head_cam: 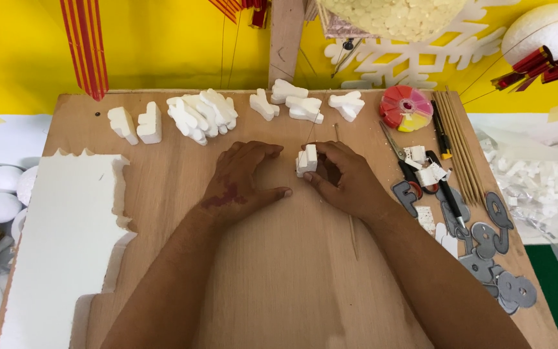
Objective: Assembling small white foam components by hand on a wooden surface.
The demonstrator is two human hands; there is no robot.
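— So, what do the two hands have between them?

— A small white foam cut-out (307, 159), at the middle of the wooden board (279, 271). The right hand (343, 178) holds it: fingers curl over its far side and the thumb presses in from the near side, so the grip is narrow and closed on the piece.

— And the left hand (240, 181)?

— It lies just left of the cut-out, palm down on the board, fingers bent and loose, thumb stretched toward the piece. It holds nothing; whether its fingertips touch the foam, I cannot tell.

— What lies along the far edge?

— A row of more white foam shapes (201, 116), some standing, some piled, spread from far left to the middle, well apart from the hands.

— To the right?

— A round pin wheel in red, pink and yellow (406, 108), then a bundle of thin wooden skewers (460, 142) running near to far. Just beside them are scissors (400, 158), a black craft knife (444, 184) and small white scraps. Nearer lie grey cut-out letters and numbers (485, 245).

— And left?

— A big white foam sheet (66, 239) with a jagged, cut-away right edge covers the board's left side. Beyond the board, white foam eggs (1, 194) sit in a heap.

— Anything near the right wrist?

— One thin stick (352, 236) lies on the board, partly under the forearm.
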